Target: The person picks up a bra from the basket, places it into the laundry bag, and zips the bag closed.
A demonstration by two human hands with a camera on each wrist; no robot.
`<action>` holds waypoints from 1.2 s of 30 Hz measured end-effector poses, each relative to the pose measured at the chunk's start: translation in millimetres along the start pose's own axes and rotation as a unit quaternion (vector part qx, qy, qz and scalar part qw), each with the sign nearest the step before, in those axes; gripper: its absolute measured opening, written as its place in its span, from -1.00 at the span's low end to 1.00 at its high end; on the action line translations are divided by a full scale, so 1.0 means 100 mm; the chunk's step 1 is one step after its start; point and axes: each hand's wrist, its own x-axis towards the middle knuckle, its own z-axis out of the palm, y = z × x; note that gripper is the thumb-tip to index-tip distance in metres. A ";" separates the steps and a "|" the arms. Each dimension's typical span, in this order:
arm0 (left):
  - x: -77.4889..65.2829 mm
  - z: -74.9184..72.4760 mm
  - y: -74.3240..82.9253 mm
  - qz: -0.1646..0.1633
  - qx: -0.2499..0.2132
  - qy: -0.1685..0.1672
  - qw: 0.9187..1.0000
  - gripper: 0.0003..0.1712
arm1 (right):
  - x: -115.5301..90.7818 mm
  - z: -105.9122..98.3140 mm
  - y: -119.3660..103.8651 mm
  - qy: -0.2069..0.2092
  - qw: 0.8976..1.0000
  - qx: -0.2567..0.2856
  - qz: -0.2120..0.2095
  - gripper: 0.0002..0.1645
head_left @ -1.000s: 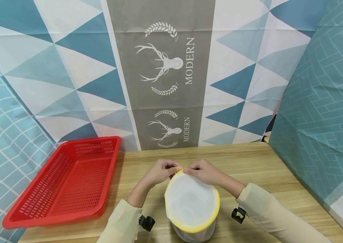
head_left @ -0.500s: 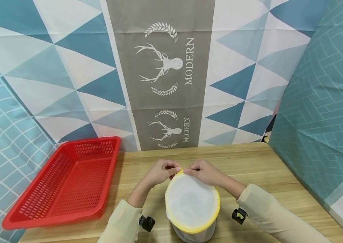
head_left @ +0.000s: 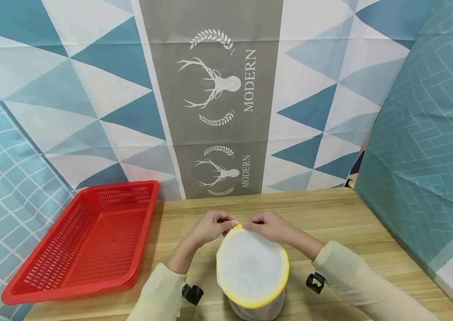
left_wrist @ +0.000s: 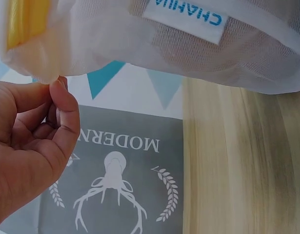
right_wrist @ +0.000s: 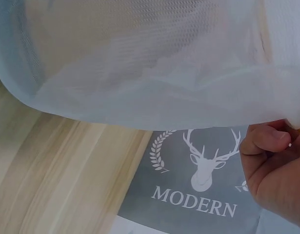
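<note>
A white mesh laundry bag (head_left: 250, 267), round and drum-shaped with a yellow zipper band (head_left: 255, 304) around its top, stands on the wooden table in front of me. At its far rim my left hand (head_left: 212, 226) pinches the edge between thumb and forefinger, beside a bit of yellow. Just right of it, my right hand (head_left: 270, 228) pinches the same rim with thumb and curled fingers. In the left wrist view, a white label (left_wrist: 186, 19) with blue letters shows on the mesh side. The right wrist view has the bag's pale wall (right_wrist: 154, 92) above the hand.
A red perforated plastic basket (head_left: 102, 240) sits at the left of the table (head_left: 315, 205). A patterned backdrop (head_left: 218, 111) with deer prints rises behind the table's far edge, and teal sheeting (head_left: 431, 133) hangs on the right.
The bag's top has shifted very slightly to the left, along with the left fingertips, and the gap between the two hands' fingertips is a little wider. The right hand stays nearly still.
</note>
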 end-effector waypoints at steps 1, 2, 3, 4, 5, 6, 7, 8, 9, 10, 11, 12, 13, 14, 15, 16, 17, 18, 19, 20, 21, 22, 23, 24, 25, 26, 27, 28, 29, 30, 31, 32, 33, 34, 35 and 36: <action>0.00 0.00 0.01 0.002 0.002 -0.002 1.000 -0.78 | 0.01 0.00 -0.01 -0.004 1.000 -0.001 -0.003 -0.65; 0.00 0.00 0.01 0.006 0.003 -0.003 1.000 -0.79 | 0.02 0.00 -0.02 -0.007 1.000 -0.001 -0.005 -0.65; 0.00 0.00 0.02 0.009 0.005 -0.005 1.000 -0.79 | 0.02 0.00 -0.03 -0.010 1.000 0.000 -0.005 -0.64; 0.00 0.00 0.03 0.010 0.005 -0.007 1.000 -0.79 | 0.03 0.00 -0.03 -0.012 1.000 -0.001 -0.007 -0.63; 0.00 0.00 0.04 0.013 0.005 -0.009 1.000 -0.79 | 0.03 0.01 -0.04 -0.014 1.000 0.001 -0.008 -0.62; 0.00 0.00 0.04 0.014 0.002 -0.012 1.000 -0.79 | 0.03 0.01 -0.04 -0.013 1.000 0.002 -0.009 -0.61; 0.00 0.00 0.05 0.015 0.001 -0.013 1.000 -0.79 | 0.04 0.01 -0.05 -0.013 1.000 0.000 -0.010 -0.59; 0.00 0.00 0.05 0.015 -0.001 -0.013 1.000 -0.79 | 0.04 0.01 -0.05 -0.010 1.000 0.000 -0.011 -0.59; 0.00 0.01 0.06 0.014 -0.003 -0.014 1.000 -0.79 | 0.04 0.01 -0.04 -0.008 1.000 -0.001 -0.014 -0.59; 0.00 0.01 0.06 0.014 -0.004 -0.014 1.000 -0.79 | 0.04 0.01 -0.04 -0.006 1.000 -0.001 -0.015 -0.59; 0.00 0.01 0.06 0.013 -0.006 -0.014 1.000 -0.79 | 0.04 0.01 -0.04 -0.004 1.000 0.000 -0.016 -0.59; 0.00 0.01 0.06 0.012 -0.006 -0.014 1.000 -0.79 | 0.04 0.01 -0.04 -0.002 1.000 -0.001 -0.016 -0.60; 0.00 0.01 0.06 0.012 -0.005 -0.014 1.000 -0.79 | 0.04 0.01 -0.04 -0.001 1.000 -0.001 -0.017 -0.60; 0.00 0.01 0.06 0.011 -0.005 -0.013 1.000 -0.79 | 0.04 0.01 -0.03 0.001 1.000 -0.001 -0.018 -0.61; 0.00 0.01 0.07 0.011 -0.003 -0.012 1.000 -0.79 | 0.04 0.01 -0.03 0.002 1.000 -0.001 -0.016 -0.60; 0.00 0.01 0.07 0.010 -0.001 -0.011 1.000 -0.79 | 0.04 0.01 -0.03 0.003 1.000 -0.001 -0.015 -0.60; 0.00 0.01 0.06 0.009 0.001 -0.010 1.000 -0.79 | 0.04 0.01 -0.03 0.004 1.000 0.000 -0.015 -0.60; 0.01 0.02 0.06 0.009 0.002 -0.009 1.000 -0.79 | 0.03 0.01 -0.03 0.004 1.000 0.000 -0.015 -0.60; 0.01 0.02 0.06 0.009 0.004 -0.008 1.000 -0.78 | 0.03 0.01 -0.03 0.005 1.000 0.000 -0.014 -0.59; 0.01 0.02 0.06 0.011 0.005 -0.006 1.000 -0.78 | 0.03 0.01 -0.03 0.005 1.000 0.000 -0.014 -0.60; 0.02 0.02 0.05 0.010 0.005 -0.005 1.000 -0.78 | 0.03 0.01 -0.02 0.006 1.000 0.001 -0.014 -0.60; 0.02 0.02 0.05 0.009 0.004 -0.004 1.000 -0.79 | 0.02 0.01 -0.02 0.006 1.000 0.002 -0.015 -0.60; 0.02 0.02 0.04 0.008 0.004 -0.003 1.000 -0.79 | 0.02 0.01 -0.02 0.007 1.000 0.002 -0.015 -0.60; 0.02 0.02 0.05 0.007 0.003 -0.002 1.000 -0.79 | 0.02 0.01 -0.02 0.008 1.000 0.003 -0.015 -0.60; 0.02 0.02 0.04 0.009 0.003 -0.002 1.000 -0.79 | 0.02 0.01 -0.02 0.009 1.000 0.003 -0.014 -0.60; 0.02 0.02 0.04 0.008 0.002 -0.003 1.000 -0.79 | 0.02 0.01 -0.01 0.009 1.000 0.002 -0.015 -0.60; 0.02 0.02 0.04 0.005 0.000 -0.002 1.000 -0.79 | 0.01 0.01 -0.01 0.010 1.000 0.002 -0.016 -0.60; 0.02 0.02 0.04 0.005 -0.001 -0.002 1.000 -0.79 | 0.01 0.01 -0.01 0.011 1.000 0.002 -0.015 -0.60; 0.02 0.02 0.04 0.003 -0.002 -0.001 1.000 -0.79 | 0.01 0.01 0.00 0.013 1.000 0.003 -0.014 -0.59; 0.02 0.01 0.03 0.002 -0.003 0.000 1.000 -0.79 | 0.01 0.01 0.00 0.013 1.000 0.005 -0.013 -0.59; 0.01 0.01 0.03 0.000 -0.005 0.001 1.000 -0.79 | 0.01 0.01 0.01 0.014 1.000 0.007 -0.012 -0.59; 0.01 0.00 0.03 -0.004 -0.007 0.002 1.000 -0.80 | 0.01 0.01 0.01 0.015 1.000 0.009 -0.012 -0.58; 0.00 0.00 0.03 -0.005 -0.007 0.004 1.000 -0.80 | 0.01 0.01 0.01 0.016 1.000 0.012 -0.011 -0.58; 0.00 0.00 0.02 -0.006 -0.008 0.004 1.000 -0.80 | 0.00 0.01 0.01 0.016 1.000 0.016 -0.009 -0.58; 0.00 -0.01 0.02 -0.007 -0.008 0.004 1.000 -0.80 | 0.00 0.01 0.02 0.016 1.000 0.018 -0.007 -0.58; 0.00 -0.01 0.02 -0.007 -0.007 0.005 1.000 -0.80 | 0.00 0.01 0.02 0.016 1.000 0.021 -0.008 -0.58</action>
